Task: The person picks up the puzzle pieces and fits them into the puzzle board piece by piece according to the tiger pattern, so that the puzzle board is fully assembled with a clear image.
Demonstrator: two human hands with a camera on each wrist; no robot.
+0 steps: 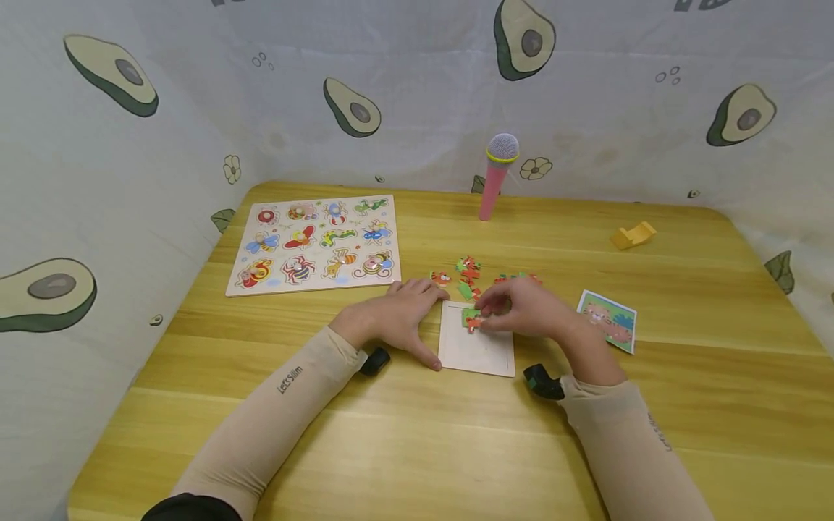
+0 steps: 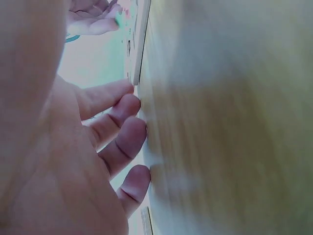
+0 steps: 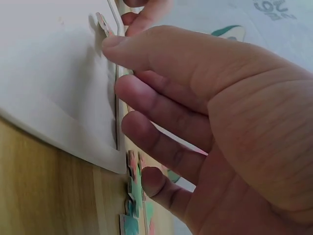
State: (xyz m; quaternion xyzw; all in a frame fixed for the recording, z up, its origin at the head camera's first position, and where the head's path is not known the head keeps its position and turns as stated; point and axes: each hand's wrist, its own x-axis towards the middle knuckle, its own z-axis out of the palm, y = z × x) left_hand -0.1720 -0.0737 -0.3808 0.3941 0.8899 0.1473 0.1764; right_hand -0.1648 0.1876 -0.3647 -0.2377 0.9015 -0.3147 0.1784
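Note:
A small white puzzle tray [image 1: 478,356] with a raised rim lies flat in front of me. My right hand [image 1: 531,307] pinches a green and orange jigsaw piece [image 1: 468,318] between thumb and fingers, over the tray's upper part. In the right wrist view, this piece [image 3: 102,22] is tilted at the thumb tip. My left hand [image 1: 405,318] rests at the tray's left side, its fingers loosely spread and the thumb by the lower left corner. Several loose jigsaw pieces [image 1: 468,264] lie just beyond the tray, partly hidden by the right hand.
A wooden insect peg puzzle [image 1: 313,246] lies at the back left. A pink toy microphone [image 1: 495,184] stands near the back edge. To the right are a picture card [image 1: 617,329], partly behind my right wrist, and a yellow block-like holder [image 1: 633,236].

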